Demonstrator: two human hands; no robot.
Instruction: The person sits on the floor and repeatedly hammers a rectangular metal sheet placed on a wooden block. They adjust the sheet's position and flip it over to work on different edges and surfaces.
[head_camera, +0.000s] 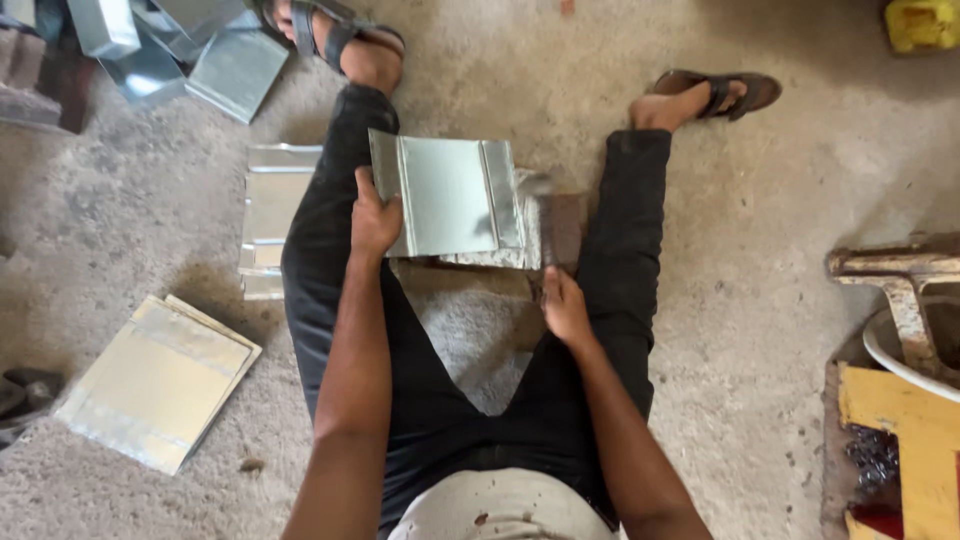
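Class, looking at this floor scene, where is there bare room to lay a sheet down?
Bare concrete floor lies beyond the person's right leg, before the yellow bench. Crowded: folded metal sheets on the left, and between the legs.

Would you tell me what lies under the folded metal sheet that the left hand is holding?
Under the metal sheet, steadied by the left hand, a grey block shows along its near edge, resting on the concrete floor. The sheet covers most of the block's top, so its full shape cannot be seen.
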